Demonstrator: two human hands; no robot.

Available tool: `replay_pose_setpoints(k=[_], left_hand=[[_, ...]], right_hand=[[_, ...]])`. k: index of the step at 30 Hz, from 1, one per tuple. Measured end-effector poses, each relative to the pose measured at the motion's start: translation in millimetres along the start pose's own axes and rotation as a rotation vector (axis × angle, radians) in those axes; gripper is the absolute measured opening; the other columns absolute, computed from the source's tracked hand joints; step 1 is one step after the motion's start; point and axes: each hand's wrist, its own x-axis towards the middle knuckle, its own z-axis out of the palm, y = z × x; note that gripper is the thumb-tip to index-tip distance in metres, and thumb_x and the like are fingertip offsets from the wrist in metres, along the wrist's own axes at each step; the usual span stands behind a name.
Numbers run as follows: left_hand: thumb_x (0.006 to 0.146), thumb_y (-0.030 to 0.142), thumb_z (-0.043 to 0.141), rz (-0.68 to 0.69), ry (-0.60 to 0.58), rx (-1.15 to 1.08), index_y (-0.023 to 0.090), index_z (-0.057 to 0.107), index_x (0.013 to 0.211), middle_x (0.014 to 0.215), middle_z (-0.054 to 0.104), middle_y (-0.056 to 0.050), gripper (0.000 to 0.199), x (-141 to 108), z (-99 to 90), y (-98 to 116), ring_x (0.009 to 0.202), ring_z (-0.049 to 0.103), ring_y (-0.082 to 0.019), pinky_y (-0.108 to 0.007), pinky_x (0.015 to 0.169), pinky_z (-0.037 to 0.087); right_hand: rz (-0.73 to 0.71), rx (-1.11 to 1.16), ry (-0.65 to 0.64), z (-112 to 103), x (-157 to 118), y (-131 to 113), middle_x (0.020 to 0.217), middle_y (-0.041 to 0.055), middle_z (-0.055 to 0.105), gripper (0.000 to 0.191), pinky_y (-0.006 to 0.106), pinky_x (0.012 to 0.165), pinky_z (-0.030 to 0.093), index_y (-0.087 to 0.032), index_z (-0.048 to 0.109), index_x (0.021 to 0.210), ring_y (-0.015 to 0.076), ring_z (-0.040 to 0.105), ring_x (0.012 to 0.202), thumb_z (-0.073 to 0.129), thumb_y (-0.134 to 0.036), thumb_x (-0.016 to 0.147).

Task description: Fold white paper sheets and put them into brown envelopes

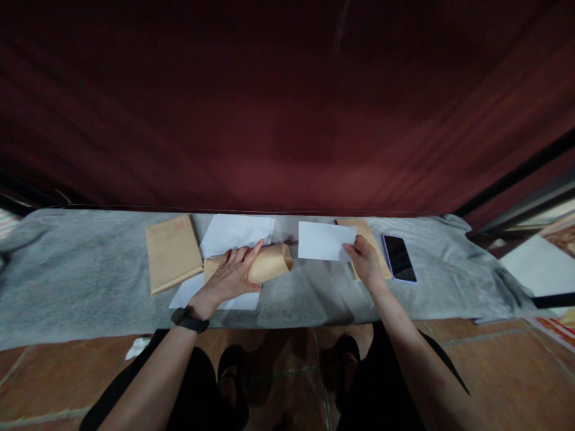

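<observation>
While the left hand (232, 275) grasps an envelope (271, 263), right hand (366, 261) pinching paper (321, 242), grey cloth (108, 275), red backdrop (287, 120), tiled floor (498, 371)

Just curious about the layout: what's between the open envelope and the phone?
In the head view: a white sheet, the right hand holding it, and a brown envelope.

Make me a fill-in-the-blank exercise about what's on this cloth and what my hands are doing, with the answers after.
The paper sheet in the right hand is coloured ____. The open mouth of the kraft envelope under the left hand faces toward the ____ hand. A dark wristband is worn on the ____ wrist. The cloth beneath the papers is coloured ____.

Missing words: white; right; left; gray.
</observation>
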Motion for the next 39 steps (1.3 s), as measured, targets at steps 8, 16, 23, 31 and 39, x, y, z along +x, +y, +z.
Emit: replay_pose_setpoints(k=[8,16,23,31,39], left_hand=[[0.067,0.043,0.085,-0.044,0.072,0.092,0.025,0.003,0.163,0.136,0.051,-0.015,0.127,3,3.2,4,0.134,0.045,-0.038,-0.063,0.12,0.019],[0.067,0.038,0.086,-0.019,0.153,0.129,0.022,0.009,0.163,0.135,0.053,-0.016,0.123,2,0.5,4,0.128,0.049,-0.041,-0.066,0.119,0.02],[0.068,0.038,0.085,0.048,0.228,0.095,0.022,0.009,0.163,0.139,0.051,-0.018,0.123,5,3.8,11,0.133,0.046,-0.041,-0.067,0.12,0.018],[0.066,0.039,0.085,0.1,0.217,0.034,0.022,0.008,0.162,0.14,0.049,-0.017,0.124,11,8.3,28,0.134,0.045,-0.04,-0.065,0.12,0.018],[0.069,0.048,0.081,0.162,0.181,0.014,0.022,0.007,0.162,0.142,0.048,-0.017,0.121,16,9.8,48,0.137,0.043,-0.039,-0.064,0.119,0.019]], right_hand=[[-0.044,0.024,-0.087,35,-14,5,0.068,-0.0007,0.059,0.027,0.028,0.062,0.042,-0.024,0.054,0.076,0.0184,0.054,0.066,0.061,-0.051,0.079],[-0.029,-0.052,-0.174,28,-12,10,0.057,-0.002,0.054,0.026,0.025,0.051,0.036,-0.025,0.045,0.062,0.016,0.052,0.057,0.059,-0.043,0.076],[0.143,0.2,-0.268,43,-13,20,0.068,-0.0008,0.066,0.022,0.025,0.051,0.045,-0.022,0.062,0.077,0.0155,0.056,0.058,0.063,-0.043,0.072],[0.088,0.019,-0.207,62,-23,21,0.068,0.0001,0.064,0.027,0.027,0.058,0.044,-0.02,0.069,0.076,0.0164,0.057,0.063,0.059,-0.044,0.084],[0.045,-0.022,-0.289,79,-34,8,0.098,0.0058,0.069,0.027,0.028,0.081,0.049,-0.021,0.073,0.074,0.0176,0.064,0.089,0.056,-0.033,0.091]])
